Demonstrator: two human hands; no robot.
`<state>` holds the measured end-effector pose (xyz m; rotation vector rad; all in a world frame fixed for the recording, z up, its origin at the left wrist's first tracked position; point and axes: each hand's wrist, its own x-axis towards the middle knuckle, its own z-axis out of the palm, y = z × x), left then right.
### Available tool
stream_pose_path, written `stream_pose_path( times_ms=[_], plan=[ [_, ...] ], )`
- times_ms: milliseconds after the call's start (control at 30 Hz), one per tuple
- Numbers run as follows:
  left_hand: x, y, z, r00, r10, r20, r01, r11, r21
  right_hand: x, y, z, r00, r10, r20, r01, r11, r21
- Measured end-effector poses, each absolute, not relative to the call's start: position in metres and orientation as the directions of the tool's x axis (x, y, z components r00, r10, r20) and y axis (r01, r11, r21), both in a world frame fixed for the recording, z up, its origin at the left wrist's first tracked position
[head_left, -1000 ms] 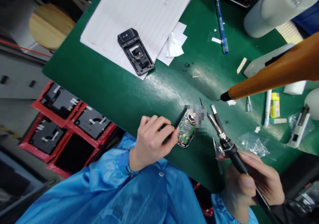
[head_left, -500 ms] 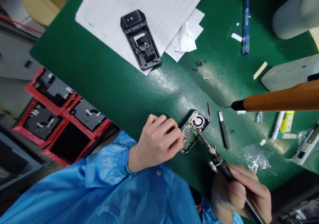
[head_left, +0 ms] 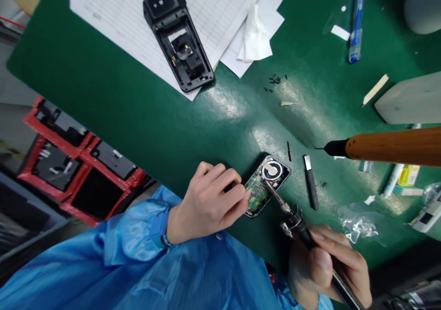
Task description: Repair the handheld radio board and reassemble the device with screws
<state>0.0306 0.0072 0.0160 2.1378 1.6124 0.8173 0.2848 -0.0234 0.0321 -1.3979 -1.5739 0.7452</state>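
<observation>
An opened handheld device [head_left: 259, 195] lies on the bench with its green circuit board and a round, white-ringed part facing up. Curled fingers of my left hand [head_left: 212, 200] close at the device's left edge, their tips partly hidden. A soldering iron [head_left: 300, 229] with a black handle and a metal tip sits in my right hand [head_left: 332, 264]. Its tip rests on or just over the board, beside the round part; contact cannot be made out. To the right lie a black-handled pry tool [head_left: 311, 183] and a small dark bit [head_left: 289, 151].
A black device housing [head_left: 182, 43] rests on printed sheets [head_left: 117, 25]. Small screws [head_left: 274, 79] are scattered mid-bench. A brown-handled tool with a thin tip [head_left: 392, 145] juts in from the right, above a plastic bag [head_left: 360, 222]. Red-edged trays [head_left: 82, 163] stand left, beyond the bench edge [head_left: 103, 140].
The view has shifted, so bench items sit differently in it. The iron's tip has moved slightly left and down along the board. Both hands keep their grips.
</observation>
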Motion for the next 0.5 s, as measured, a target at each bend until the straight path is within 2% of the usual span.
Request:
stream_pose_path(
  times_ms=[133, 300, 500],
  plan=[
    [0.031, 0.0075, 0.015, 0.198, 0.952, 0.234, 0.753, -0.301, 0.586, 0.2857, -0.0191, 0.0333, -0.011, 0.978, 0.206, 0.466, 0.187, -0.865],
    [0.0323, 0.0089, 0.0144, 0.187, 0.951, 0.247, 0.755, -0.3, 0.583, 0.2889, -0.0133, 0.0324, -0.034, 0.962, 0.269, 0.495, 0.25, -0.832],
    [0.0331, 0.0095, 0.0153, 0.211, 0.947, 0.241, 0.774, -0.312, 0.551, 0.2821, -0.0128, 0.0283, 0.032, 0.959, 0.282, 0.513, 0.226, -0.828]
  ],
)
